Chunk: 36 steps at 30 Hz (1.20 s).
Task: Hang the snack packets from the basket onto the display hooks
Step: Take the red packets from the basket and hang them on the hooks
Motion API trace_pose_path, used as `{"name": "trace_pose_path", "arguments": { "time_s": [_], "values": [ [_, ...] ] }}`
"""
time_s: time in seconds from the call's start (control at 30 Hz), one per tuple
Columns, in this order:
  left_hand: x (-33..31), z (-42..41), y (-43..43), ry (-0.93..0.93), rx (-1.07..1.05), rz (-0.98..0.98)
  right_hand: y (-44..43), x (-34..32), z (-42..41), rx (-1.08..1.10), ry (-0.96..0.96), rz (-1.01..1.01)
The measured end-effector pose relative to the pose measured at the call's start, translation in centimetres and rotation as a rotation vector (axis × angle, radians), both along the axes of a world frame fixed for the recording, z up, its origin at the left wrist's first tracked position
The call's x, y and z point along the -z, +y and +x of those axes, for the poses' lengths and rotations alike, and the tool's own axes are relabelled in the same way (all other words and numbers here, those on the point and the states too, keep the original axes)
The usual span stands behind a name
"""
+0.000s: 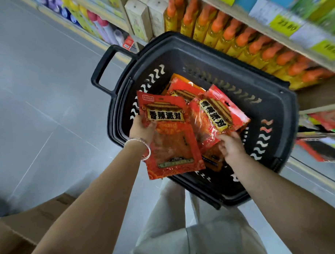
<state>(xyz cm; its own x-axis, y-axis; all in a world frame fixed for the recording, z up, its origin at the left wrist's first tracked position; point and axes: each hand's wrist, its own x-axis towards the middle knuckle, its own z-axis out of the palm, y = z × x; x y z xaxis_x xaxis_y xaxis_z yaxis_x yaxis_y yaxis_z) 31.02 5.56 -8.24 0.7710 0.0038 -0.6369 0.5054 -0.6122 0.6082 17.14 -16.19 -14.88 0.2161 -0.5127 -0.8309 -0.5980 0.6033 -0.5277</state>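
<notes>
A cardboard box [24, 227] is sitting on the grey floor at the lower left. The left hand [142, 127], a silver bracelet [144, 148] circling its wrist, is gripping a red snack packet [170, 134] by its left edge and holding it above the near side of the black basket [276, 107]. Just beside it, the right hand [231, 145] is curling its fingers round the lower end of a second red packet [217, 113], tilted and lifted over the basket's middle. More packets [182, 88] are lying inside the basket behind both. To the right, yellow bottles with orange caps [245, 38] are lining a shelf, and blurred packets [326, 119] are showing at the far edge.
</notes>
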Motion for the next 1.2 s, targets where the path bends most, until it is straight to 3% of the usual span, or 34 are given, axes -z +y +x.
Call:
{"name": "trace_pose_path", "arguments": {
  "time_s": [0.13,0.33,0.4,0.67,0.93,1.2],
  "values": [
    [-3.7,-2.8,-0.1,-0.077,-0.082,-0.102,-0.1,-5.1,-1.9,0.040,-0.056,-0.103],
    [-9.5,-7.2,-2.3,-0.204,-0.106,-0.203,-0.3,-11.3,-7.1,-0.280,-0.106,-0.633],
    [-11.4,-9.5,-3.4,-0.243,-0.078,-0.252,-1.0,-13.5,-9.6,-0.290,-0.161,-0.752],
    [-17.9,-20.6,-10.1,-0.471,-0.014,-0.406,-6.9,-23.1,-23.2,-0.029,-0.414,-0.839],
    [-25.7,-29.9,-21.6,-0.612,0.201,-0.672,-15.5,-31.2,-37.0,0.077,-0.333,-1.059],
    [-33.7,-34.2,-31.7,-0.795,0.472,-0.768,-24.1,-39.7,-44.3,0.298,-0.367,-1.181]
  ]
}}
